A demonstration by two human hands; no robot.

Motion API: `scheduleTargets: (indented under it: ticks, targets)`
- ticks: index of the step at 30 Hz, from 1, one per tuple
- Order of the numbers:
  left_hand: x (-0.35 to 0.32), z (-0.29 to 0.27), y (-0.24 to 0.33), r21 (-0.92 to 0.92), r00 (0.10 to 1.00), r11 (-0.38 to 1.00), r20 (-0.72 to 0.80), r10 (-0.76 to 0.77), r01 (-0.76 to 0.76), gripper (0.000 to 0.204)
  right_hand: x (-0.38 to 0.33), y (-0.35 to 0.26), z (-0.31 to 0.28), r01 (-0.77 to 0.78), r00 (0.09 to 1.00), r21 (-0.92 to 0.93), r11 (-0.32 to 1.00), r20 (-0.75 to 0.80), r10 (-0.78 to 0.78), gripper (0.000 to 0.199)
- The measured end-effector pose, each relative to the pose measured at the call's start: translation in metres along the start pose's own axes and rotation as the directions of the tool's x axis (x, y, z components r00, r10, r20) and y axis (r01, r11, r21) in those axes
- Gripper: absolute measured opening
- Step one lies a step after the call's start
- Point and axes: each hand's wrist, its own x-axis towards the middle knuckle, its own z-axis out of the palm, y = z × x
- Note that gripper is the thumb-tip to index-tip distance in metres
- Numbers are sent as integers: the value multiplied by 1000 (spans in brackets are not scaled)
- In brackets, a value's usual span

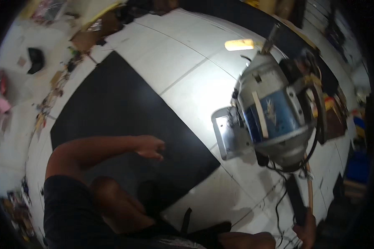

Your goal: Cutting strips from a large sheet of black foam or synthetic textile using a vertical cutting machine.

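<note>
Left hand [150, 147]: fingers loosely curled, holding nothing, hovering over the black mat [112, 108].
Right hand [306, 232]: clenched round a wooden handle [309, 189] at the lower right edge.
Machine [274, 116]: round grey-and-blue motor body, up and ahead of right hand; long axis runs along the handle. Right hand nearer.
Metal plate [228, 133]: on machine's left, between it and left hand.
Cable [280, 195]: black, trailing on the white floor [183, 70] just left of the handle.
Clutter [50, 95]: far left, well apart.
</note>
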Motion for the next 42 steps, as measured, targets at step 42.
scheduleTargets:
  ticks: [42]
  targets:
    - [35, 190, -149, -440, 752, -614, -311, -581, -656, 42, 199, -428, 357, 255, 961, 64, 965, 92, -260, 47]
